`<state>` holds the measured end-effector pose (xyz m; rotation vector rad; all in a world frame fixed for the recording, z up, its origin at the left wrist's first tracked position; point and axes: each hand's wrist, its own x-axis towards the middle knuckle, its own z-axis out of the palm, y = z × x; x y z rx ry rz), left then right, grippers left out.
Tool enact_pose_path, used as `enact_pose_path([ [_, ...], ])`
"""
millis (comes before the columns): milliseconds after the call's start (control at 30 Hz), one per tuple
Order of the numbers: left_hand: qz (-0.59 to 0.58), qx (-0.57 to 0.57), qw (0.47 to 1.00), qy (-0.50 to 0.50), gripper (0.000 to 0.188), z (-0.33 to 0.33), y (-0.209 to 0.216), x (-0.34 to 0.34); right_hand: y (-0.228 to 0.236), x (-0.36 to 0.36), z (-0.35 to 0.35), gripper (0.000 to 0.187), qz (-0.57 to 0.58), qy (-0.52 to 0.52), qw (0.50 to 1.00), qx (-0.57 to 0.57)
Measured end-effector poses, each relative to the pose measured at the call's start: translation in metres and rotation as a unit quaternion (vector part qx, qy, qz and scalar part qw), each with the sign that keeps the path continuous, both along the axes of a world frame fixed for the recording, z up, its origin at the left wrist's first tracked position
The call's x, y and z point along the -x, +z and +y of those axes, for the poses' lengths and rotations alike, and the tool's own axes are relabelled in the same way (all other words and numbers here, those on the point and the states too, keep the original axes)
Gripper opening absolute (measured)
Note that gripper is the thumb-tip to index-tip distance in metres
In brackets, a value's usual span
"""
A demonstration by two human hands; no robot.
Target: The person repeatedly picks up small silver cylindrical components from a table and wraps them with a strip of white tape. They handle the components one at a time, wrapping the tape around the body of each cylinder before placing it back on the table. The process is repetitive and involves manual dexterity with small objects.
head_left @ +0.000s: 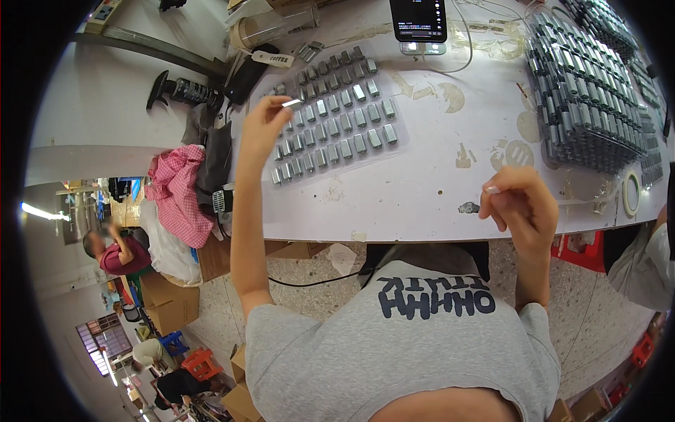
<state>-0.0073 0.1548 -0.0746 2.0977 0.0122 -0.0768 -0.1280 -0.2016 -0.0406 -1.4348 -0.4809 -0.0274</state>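
Observation:
My left hand reaches over the left side of a clear plastic tray. Its thumb and fingers pinch a small silver metal piece, bright on its upper face. Rows of similar box-shaped metal pieces stand in the tray's pockets; my hand hides a few at the left. Above the front edge of the table, to the right, hovers my right hand. Its fingers are curled together, and whether anything is between them cannot be made out.
Stacked trays of metal pieces rise at the right, beside a tape roll. A phone stands at the back. Left of the tray lie a black spray bottle and pink checked cloth. Other people are far left.

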Motion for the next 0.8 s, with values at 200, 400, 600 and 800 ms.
enact_pose_path([
  [200,0.155,0.343,0.927,-0.015,0.025,-0.116,0.015,0.088,0.019,0.003,0.026,0.021,-0.062,-0.041,0.989,0.130],
  [400,0.036,0.471,0.881,0.000,0.037,-0.175,0.037,0.128,0.036,0.003,0.026,0.009,0.178,0.043,0.979,0.089],
  [600,-0.063,0.445,0.891,-0.058,0.035,-0.183,0.045,0.146,0.038,0.010,0.033,0.009,0.111,0.046,0.993,0.003],
  [800,-0.194,0.336,0.919,-0.070,0.035,-0.187,0.055,0.158,0.044,0.017,0.035,0.005,0.014,0.006,0.999,0.051],
])
